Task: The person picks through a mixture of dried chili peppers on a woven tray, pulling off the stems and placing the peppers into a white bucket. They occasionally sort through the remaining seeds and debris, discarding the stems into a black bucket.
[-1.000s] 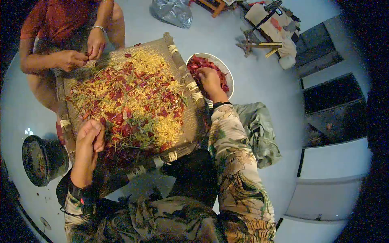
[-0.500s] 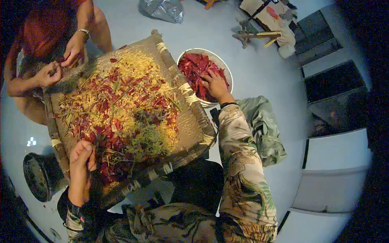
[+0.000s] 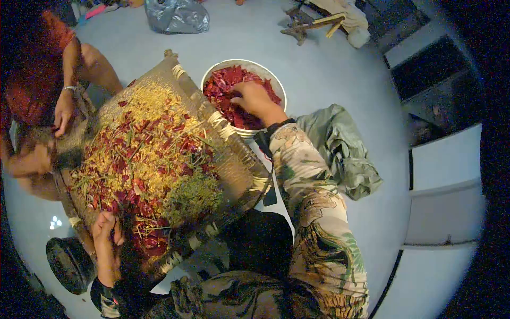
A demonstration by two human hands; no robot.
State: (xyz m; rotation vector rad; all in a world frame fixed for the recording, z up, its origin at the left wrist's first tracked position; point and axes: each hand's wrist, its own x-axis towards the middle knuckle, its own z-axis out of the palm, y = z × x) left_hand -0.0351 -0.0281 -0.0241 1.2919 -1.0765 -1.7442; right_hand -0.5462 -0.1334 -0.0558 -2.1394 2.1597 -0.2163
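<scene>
My right hand is in a white bucket, its fingers curled down onto dark red pieces that look like dried chillies. The fingertips are partly hidden among them. At the near left edge of a woven bamboo tray, my left hand is closed; what lies inside its fingers does not show. Spread over the tray are yellow bits, red pieces and thin stalks. A green-brown clump of small sprigs lies near the front.
Across the tray's left side sits another person, with one hand above the rim. A black tub stands at lower left. Grey-green cloth lies right of the bucket. A grey plastic bag and a wooden stand are farther off.
The view has shifted, moving tray and bucket leftward in the picture. My right hand's spread fingers have curled. My left hand remains closed by the tray edge. The other person's hands have moved apart.
</scene>
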